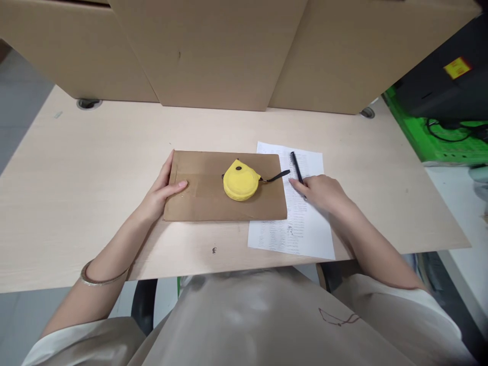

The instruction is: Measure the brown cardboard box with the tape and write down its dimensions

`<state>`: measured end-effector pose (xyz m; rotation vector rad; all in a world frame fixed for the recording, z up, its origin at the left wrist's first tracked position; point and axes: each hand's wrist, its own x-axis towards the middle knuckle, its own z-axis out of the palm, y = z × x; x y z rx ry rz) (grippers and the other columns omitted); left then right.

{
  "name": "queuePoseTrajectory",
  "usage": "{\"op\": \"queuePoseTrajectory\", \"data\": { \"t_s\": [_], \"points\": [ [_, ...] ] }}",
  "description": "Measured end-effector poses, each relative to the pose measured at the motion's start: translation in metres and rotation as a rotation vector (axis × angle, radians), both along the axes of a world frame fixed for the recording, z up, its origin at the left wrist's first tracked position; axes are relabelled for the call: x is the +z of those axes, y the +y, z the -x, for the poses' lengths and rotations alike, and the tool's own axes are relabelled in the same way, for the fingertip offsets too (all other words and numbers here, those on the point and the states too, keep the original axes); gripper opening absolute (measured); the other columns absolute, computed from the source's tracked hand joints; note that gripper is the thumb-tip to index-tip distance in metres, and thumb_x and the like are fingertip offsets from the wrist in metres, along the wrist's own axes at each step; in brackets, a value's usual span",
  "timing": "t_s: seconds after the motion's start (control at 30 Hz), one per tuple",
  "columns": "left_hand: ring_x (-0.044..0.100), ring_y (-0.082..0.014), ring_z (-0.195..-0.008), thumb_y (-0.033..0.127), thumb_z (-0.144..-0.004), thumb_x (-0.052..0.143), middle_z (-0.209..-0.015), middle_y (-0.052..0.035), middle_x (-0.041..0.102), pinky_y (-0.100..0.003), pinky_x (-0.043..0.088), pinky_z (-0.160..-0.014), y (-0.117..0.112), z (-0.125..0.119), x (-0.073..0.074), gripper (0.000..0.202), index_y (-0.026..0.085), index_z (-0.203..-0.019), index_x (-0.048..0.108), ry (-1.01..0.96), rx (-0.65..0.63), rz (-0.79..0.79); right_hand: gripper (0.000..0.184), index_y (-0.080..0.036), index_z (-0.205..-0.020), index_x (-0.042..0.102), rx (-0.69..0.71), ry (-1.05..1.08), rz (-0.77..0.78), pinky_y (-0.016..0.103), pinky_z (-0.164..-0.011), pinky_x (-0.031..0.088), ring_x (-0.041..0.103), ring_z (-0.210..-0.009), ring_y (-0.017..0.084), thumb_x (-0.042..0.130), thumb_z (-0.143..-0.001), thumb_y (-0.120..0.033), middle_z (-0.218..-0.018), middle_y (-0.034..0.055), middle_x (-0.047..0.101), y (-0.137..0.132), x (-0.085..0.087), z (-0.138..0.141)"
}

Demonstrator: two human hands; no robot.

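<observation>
My left hand grips the left end of a flat brown cardboard piece, its thumb resting on top and its fingers at the edge. On the cardboard lies a yellow tape measure, teardrop-shaped, with a black button and a black wrist strap pointing right. To the right, my right hand closes around the lower part of a black pen over a white printed sheet. The cardboard covers the left part of that sheet.
Large cardboard panels stand along the back of the pale desk. Two cable holes sit near its back corners. At the right, a green crate holds a dark object with a yellow label and black cables. A small dark mark lies near the front edge.
</observation>
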<state>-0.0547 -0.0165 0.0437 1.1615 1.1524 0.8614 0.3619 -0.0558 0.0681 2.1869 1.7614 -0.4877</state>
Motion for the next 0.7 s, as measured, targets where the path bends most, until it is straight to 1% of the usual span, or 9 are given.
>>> {"op": "queuePoseTrajectory", "data": {
  "t_s": [0.1, 0.2, 0.27, 0.33, 0.43, 0.5, 0.57, 0.6, 0.7],
  "points": [
    [0.033, -0.0477, -0.174, 0.045, -0.087, 0.088, -0.190, -0.0043, 0.038, -0.068, 0.034, -0.140, 0.001, 0.002, -0.004, 0.112, 0.038, -0.183, 0.031, -0.012, -0.012, -0.010, 0.063, -0.013, -0.091, 0.081, 0.087, -0.163, -0.011, 0.043, -0.079, 0.051, 0.081, -0.099, 0.039, 0.032, -0.119, -0.040, -0.100, 0.0245, 0.083, -0.002, -0.008, 0.013],
    [0.031, -0.0468, -0.175, 0.044, -0.087, 0.088, -0.190, -0.0033, 0.036, -0.068, 0.030, -0.142, 0.001, 0.001, -0.004, 0.109, 0.039, -0.181, 0.035, -0.007, -0.006, -0.025, 0.056, -0.012, -0.092, 0.081, 0.116, -0.208, -0.085, 0.043, -0.073, 0.050, 0.082, -0.092, 0.039, 0.038, -0.118, -0.036, -0.093, 0.0247, 0.083, -0.006, -0.015, 0.012],
    [0.032, -0.0463, -0.175, 0.044, -0.087, 0.088, -0.191, -0.0043, 0.036, -0.067, 0.031, -0.141, 0.000, 0.000, -0.003, 0.109, 0.038, -0.182, 0.034, -0.012, 0.000, -0.014, 0.050, -0.017, -0.079, 0.073, 0.110, -0.162, -0.166, 0.041, -0.066, 0.045, 0.078, -0.079, 0.037, 0.047, -0.116, -0.040, -0.077, 0.0208, 0.076, -0.008, -0.014, 0.010],
    [0.032, -0.0460, -0.174, 0.046, -0.086, 0.088, -0.191, -0.0062, 0.035, -0.065, 0.033, -0.141, -0.001, -0.002, -0.001, 0.114, 0.036, -0.183, 0.030, -0.017, 0.009, 0.003, 0.048, -0.021, -0.074, 0.063, 0.061, -0.079, -0.325, 0.038, -0.063, 0.037, 0.072, -0.068, 0.033, 0.052, -0.115, -0.043, -0.067, 0.0162, 0.068, -0.009, -0.005, 0.012],
    [0.033, -0.0451, -0.174, 0.047, -0.084, 0.089, -0.191, -0.0072, 0.035, -0.063, 0.031, -0.142, -0.001, -0.003, 0.000, 0.117, 0.035, -0.184, 0.029, -0.014, 0.011, 0.006, 0.043, -0.022, -0.086, 0.063, 0.041, 0.085, -0.640, 0.037, -0.062, 0.031, 0.069, -0.071, 0.031, 0.054, -0.113, -0.054, -0.078, 0.0159, 0.070, -0.011, 0.016, 0.033],
    [0.032, -0.0440, -0.175, 0.046, -0.084, 0.089, -0.191, -0.0058, 0.034, -0.062, 0.028, -0.143, -0.001, -0.002, 0.000, 0.113, 0.036, -0.182, 0.033, -0.009, 0.009, -0.006, 0.051, -0.023, -0.097, 0.068, 0.167, 0.207, -0.738, 0.038, -0.062, 0.035, 0.071, -0.081, 0.033, 0.064, -0.102, -0.074, -0.092, 0.0167, 0.074, -0.010, 0.030, 0.059],
    [0.033, -0.0436, -0.174, 0.047, -0.083, 0.089, -0.190, -0.0050, 0.036, -0.063, 0.027, -0.143, -0.001, -0.002, -0.002, 0.109, 0.038, -0.179, 0.039, -0.008, 0.007, -0.015, 0.067, -0.024, -0.101, 0.071, 0.332, 0.282, -0.723, 0.041, -0.066, 0.044, 0.072, -0.089, 0.036, 0.074, -0.086, -0.089, -0.100, 0.0174, 0.076, -0.006, 0.037, 0.088],
    [0.033, -0.0438, -0.174, 0.048, -0.083, 0.089, -0.190, -0.0049, 0.036, -0.064, 0.026, -0.143, -0.001, -0.002, -0.003, 0.108, 0.039, -0.178, 0.041, -0.004, 0.009, -0.016, 0.070, -0.024, -0.101, 0.072, 0.396, 0.299, -0.692, 0.044, -0.069, 0.048, 0.072, -0.092, 0.038, 0.077, -0.081, -0.091, -0.100, 0.0179, 0.077, -0.004, 0.039, 0.102],
    [0.031, -0.0443, -0.175, 0.056, -0.081, 0.091, -0.191, -0.0043, 0.033, -0.066, 0.025, -0.143, 0.000, -0.003, -0.010, 0.108, 0.039, -0.177, 0.044, -0.016, 0.033, -0.018, 0.064, -0.024, -0.100, 0.072, 0.468, 0.322, -0.573, 0.049, -0.079, 0.054, 0.073, -0.097, 0.041, 0.080, -0.082, -0.085, -0.100, 0.0188, 0.077, 0.004, 0.039, 0.124]
  ]
}}
